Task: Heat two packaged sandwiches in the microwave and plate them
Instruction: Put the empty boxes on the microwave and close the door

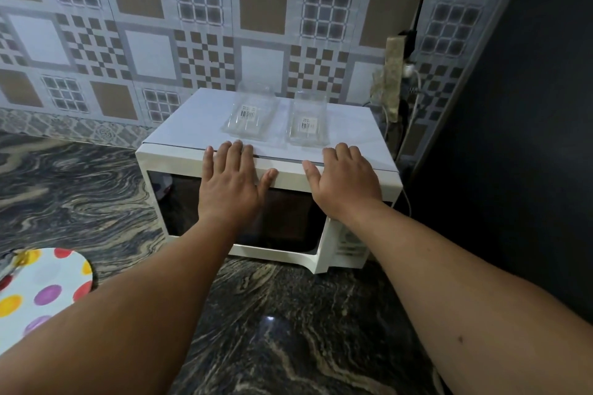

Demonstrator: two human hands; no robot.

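Note:
A white microwave stands on the dark marbled counter with its door closed. Two clear plastic sandwich packages lie on its top, one on the left and one on the right, each with a barcode label; both look empty. My left hand rests flat on the microwave's top front edge, fingers spread, just in front of the left package. My right hand lies flat on the same edge in front of the right package. Neither hand holds anything. A plate with coloured dots sits at the lower left.
The tiled wall rises right behind the microwave. A dark panel closes off the right side, with a power strip and cables beside the microwave. Marbled counter stretches in front and to the left.

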